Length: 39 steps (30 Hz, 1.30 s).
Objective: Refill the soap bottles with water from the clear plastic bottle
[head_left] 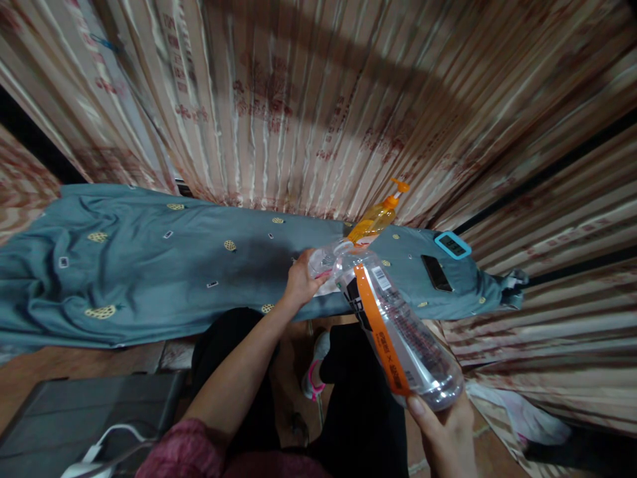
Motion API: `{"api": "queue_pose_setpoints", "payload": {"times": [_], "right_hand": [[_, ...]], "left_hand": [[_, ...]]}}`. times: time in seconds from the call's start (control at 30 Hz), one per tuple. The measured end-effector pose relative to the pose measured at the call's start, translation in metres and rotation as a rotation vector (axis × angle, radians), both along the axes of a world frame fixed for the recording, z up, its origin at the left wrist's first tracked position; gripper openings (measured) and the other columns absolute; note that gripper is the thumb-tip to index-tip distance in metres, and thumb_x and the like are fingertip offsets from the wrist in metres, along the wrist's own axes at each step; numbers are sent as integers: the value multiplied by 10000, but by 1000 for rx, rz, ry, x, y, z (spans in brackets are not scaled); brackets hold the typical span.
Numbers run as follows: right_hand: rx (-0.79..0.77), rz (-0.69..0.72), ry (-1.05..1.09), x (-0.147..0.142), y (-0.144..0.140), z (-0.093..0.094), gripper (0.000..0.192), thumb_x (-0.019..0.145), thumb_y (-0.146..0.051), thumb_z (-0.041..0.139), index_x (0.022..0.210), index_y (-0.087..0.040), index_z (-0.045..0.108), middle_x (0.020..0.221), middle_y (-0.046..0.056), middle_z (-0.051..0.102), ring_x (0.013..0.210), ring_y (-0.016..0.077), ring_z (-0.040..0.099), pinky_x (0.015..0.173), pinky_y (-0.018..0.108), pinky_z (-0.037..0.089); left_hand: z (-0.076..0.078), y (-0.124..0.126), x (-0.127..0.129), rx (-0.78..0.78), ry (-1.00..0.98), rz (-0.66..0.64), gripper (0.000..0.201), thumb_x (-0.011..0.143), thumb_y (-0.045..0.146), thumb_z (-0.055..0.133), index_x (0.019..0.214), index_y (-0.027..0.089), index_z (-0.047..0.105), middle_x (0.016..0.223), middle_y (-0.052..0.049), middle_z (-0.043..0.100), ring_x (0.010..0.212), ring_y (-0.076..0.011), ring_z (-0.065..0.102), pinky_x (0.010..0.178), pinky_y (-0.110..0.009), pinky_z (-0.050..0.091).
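My right hand (445,431) grips the base of a clear plastic bottle (398,325) with an orange and black label, tilted so its neck points up and left. At that neck, my left hand (301,279) holds a small clear cup or cap (323,260); whether the two touch is unclear. Just behind them an orange pump bottle (374,219) stands on the table, which is covered by a blue-grey patterned cloth (149,265).
A dark phone (436,273) and a blue-framed timer (452,245) lie on the cloth at the right. Pink striped curtains (318,99) hang behind. My dark-trousered legs and a shoe (313,372) are below; a grey box (74,418) with a white cable sits lower left.
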State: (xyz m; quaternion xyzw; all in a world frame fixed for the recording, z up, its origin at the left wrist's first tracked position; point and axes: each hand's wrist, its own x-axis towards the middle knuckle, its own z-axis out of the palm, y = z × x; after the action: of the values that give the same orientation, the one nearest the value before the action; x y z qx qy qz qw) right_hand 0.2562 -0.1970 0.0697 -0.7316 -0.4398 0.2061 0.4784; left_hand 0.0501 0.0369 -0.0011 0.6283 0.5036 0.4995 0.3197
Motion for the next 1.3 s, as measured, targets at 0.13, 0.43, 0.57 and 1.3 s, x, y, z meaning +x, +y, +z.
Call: {"api": "queue_pose_setpoints", "payload": {"times": [0.13, 0.43, 0.57, 1.3], "right_hand": [[5, 3, -9, -2, 1, 2, 841, 654, -618, 798, 1301, -143, 547, 1167, 153, 701, 1043, 323, 683, 922, 412, 502], [-6, 22, -3, 1, 2, 0, 855, 650, -593, 808, 1310, -124, 535, 1135, 158, 729, 992, 321, 711, 897, 406, 510], [1, -19, 29, -5, 1, 4, 853, 648, -594, 808, 1314, -137, 533, 1149, 151, 714, 1010, 311, 695, 915, 405, 499], [-6, 24, -22, 3, 0, -1, 858, 660, -593, 796, 1327, -125, 527, 1206, 174, 710, 1071, 344, 694, 943, 435, 501]], "left_hand": [[-2, 1, 0, -1, 6, -4, 546, 666, 176, 814, 1172, 165, 610, 1122, -93, 738, 1046, -282, 716, 954, -431, 573], [0, 1, 0, -9, -6, -3, 544, 655, 170, 827, 1158, 165, 620, 1131, -102, 728, 1061, -291, 710, 969, -443, 569], [2, 0, -1, -15, -9, -10, 540, 664, 180, 825, 1162, 158, 618, 1138, -109, 726, 1078, -299, 705, 978, -453, 563], [3, -1, -1, -15, -12, -13, 521, 672, 199, 824, 1151, 170, 619, 1142, -101, 729, 1085, -289, 703, 992, -449, 557]]}}
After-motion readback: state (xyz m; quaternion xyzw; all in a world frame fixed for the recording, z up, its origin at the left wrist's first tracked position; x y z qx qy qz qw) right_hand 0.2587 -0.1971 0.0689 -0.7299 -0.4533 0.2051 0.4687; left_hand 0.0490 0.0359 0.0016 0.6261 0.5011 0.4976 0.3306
